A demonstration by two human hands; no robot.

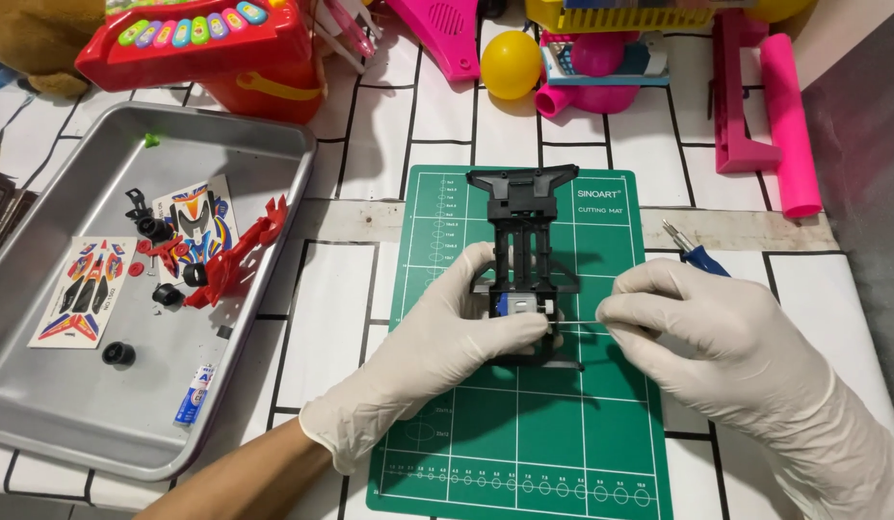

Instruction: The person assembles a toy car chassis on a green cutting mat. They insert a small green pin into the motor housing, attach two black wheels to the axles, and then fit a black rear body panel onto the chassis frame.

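Head view: my gloved left hand (437, 337) clamped the black plastic toy-car chassis (524, 246); right hand (693, 323) pinched a thin metal axle (577, 323), which I judged could slip.

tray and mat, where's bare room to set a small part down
Free: the near half of the mat below both hands, and the tray floor at its near-left corner and far end. Crowded: the tray's middle with red parts, tyres and sticker sheets, and the table's far edge, lined with toys.
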